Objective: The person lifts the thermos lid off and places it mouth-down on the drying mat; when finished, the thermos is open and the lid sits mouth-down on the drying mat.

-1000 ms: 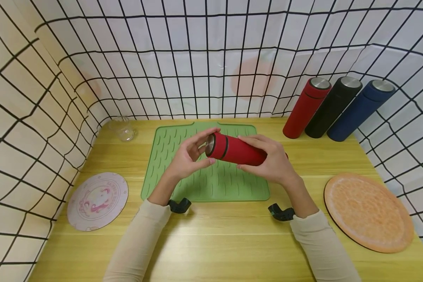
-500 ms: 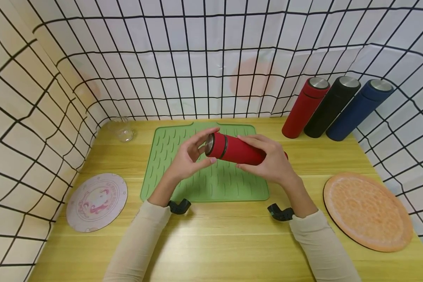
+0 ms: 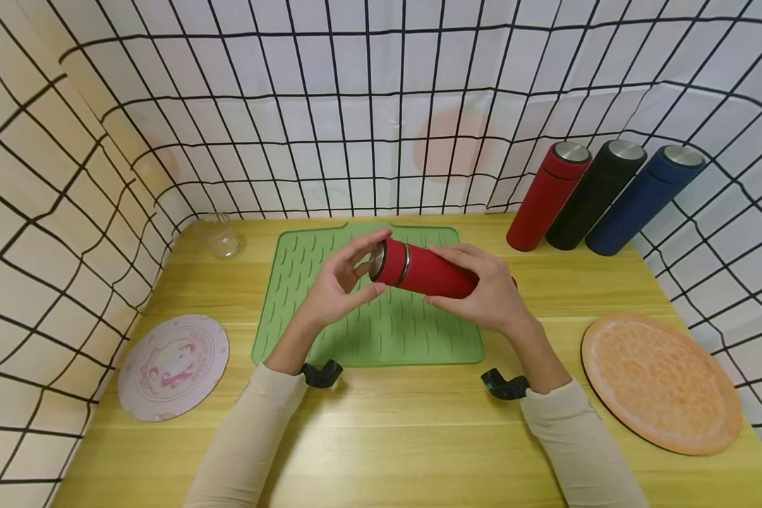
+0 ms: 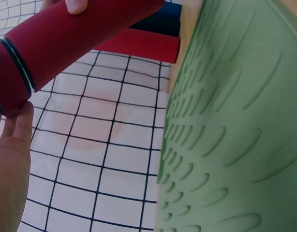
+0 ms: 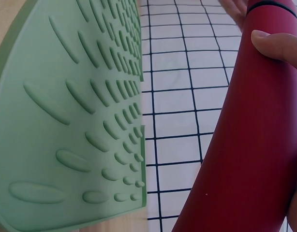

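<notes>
A red thermos (image 3: 434,271) is held above the green drying mat (image 3: 368,346), tilted with its lid end to the left. My right hand (image 3: 495,286) grips the body, thumb below and fingers over the top. The fingers and thumb of my left hand (image 3: 330,289) pinch the thermos lid (image 3: 392,262) with its steel top. A thin silvery ring shows between lid and body, also in the left wrist view, where my left fingertips (image 4: 23,113) touch the lid's edge. In the right wrist view the red body (image 5: 255,125) fills the right side, with my right thumb on it.
A red thermos (image 3: 546,201), a black one (image 3: 593,201) and a blue one (image 3: 641,204) stand at the back right. A clear glass cup (image 3: 221,236) is at the back left. A round pink-patterned mat (image 3: 174,406) lies left, an orange round board (image 3: 663,384) right.
The seam between lid and body has turned from a dark band to a silvery ring, as the lid has come slightly away from the body. Both hands stay nearly in place.
</notes>
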The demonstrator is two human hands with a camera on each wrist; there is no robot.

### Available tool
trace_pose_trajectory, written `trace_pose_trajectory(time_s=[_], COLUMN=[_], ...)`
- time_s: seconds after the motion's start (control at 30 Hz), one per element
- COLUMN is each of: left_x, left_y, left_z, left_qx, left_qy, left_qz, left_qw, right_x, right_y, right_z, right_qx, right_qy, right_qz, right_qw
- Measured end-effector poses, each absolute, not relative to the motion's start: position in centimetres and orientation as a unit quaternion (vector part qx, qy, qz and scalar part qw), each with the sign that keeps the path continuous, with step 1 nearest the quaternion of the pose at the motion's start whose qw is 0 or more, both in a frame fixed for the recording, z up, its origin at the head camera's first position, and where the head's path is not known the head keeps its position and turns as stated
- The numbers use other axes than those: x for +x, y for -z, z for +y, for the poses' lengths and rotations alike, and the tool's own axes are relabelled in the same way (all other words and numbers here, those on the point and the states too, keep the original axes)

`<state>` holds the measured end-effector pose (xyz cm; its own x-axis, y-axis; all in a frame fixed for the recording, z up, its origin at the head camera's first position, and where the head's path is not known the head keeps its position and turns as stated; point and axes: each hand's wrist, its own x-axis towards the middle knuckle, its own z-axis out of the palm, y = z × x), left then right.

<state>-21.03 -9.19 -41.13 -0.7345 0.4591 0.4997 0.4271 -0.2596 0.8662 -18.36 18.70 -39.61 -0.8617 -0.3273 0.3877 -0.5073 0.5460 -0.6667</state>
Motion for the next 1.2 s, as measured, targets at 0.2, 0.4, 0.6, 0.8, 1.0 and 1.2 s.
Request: trace_pose_trajectory(time_s=[0.2, 0.4, 0.6, 0.8, 1.0, 1.2], left_x=[-20.95, -20.97, -21.03, -21.08, -21.2, -21.14], left_y=[41.16, 40.93, 41.11, 41.43, 41.44, 41.49], left_z=[-9.04, -9.12, -9.05, -8.84, -8.92, -8.96], left_qx=[0.296, 0.352, 0.344, 0.301, 0.383, 0.375], left_qy=[-0.7, -0.706, -0.726, -0.712, -0.71, -0.726], left_qz=[0.65, 0.614, 0.595, 0.635, 0.59, 0.577], left_qw=[-0.008, 0.02, 0.031, 0.009, 0.025, 0.021], right_x=[-18.42, -18.46, -18.42, -18.34, -18.38, -18.41], right_y=[39.7, 39.61, 39.54, 39.44, 39.59, 39.66], right_z=[18.71, 18.72, 18.73, 18.55, 18.58, 18.59], right_qx=[0.238, 0.239, 0.238, 0.241, 0.243, 0.245], right_qy=[-0.414, -0.415, -0.422, -0.42, -0.419, -0.42], right_qz=[-0.872, -0.871, -0.868, -0.868, -0.868, -0.868], right_qw=[0.108, 0.113, 0.112, 0.111, 0.109, 0.104])
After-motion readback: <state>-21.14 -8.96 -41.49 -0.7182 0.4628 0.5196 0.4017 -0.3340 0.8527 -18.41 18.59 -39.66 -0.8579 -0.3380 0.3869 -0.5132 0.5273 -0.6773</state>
